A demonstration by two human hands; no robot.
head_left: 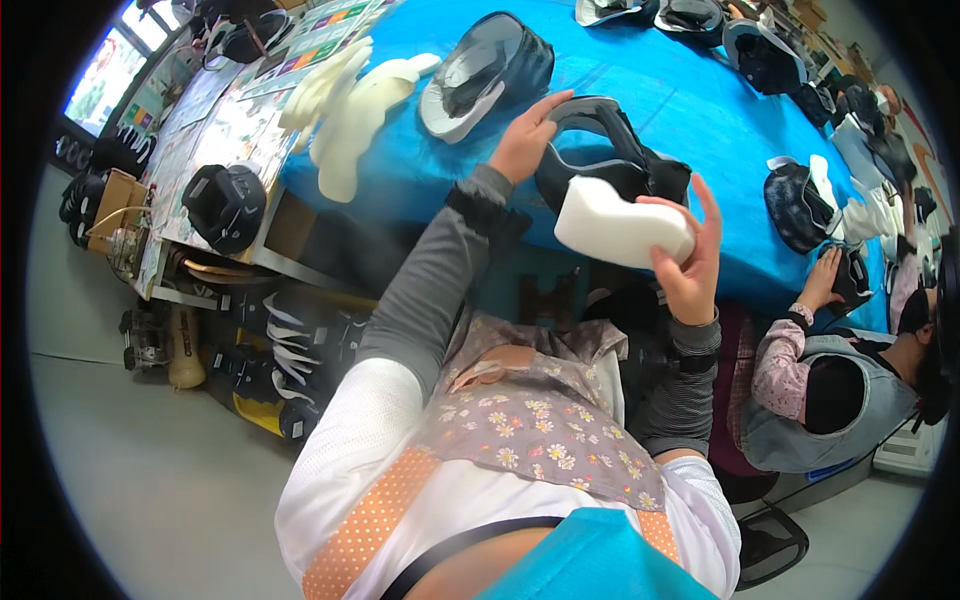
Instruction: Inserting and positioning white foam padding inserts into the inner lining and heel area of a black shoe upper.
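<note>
My left hand [525, 140] grips the left edge of a black padded liner [620, 130], hollow and shaped somewhat like a helmet lining, at the near edge of the blue-covered table. Its grey-rimmed opening faces up. In my right hand [692, 255] is a curved white foam pad [605, 225], pinched at its right end between thumb and fingers, with the index finger pointing up. The pad is held in front of the liner and hides part of its near side. Behind my left hand lies another dark liner [520, 60] with pale foam inside.
Loose cream foam pads [350, 130] are piled at the table's left. A black helmet-like piece [225, 207] rests on the paper-covered side table [205, 125]. Several more liners line the far edge. On the right, a co-worker's hand [822, 280] touches a dark piece [852, 280].
</note>
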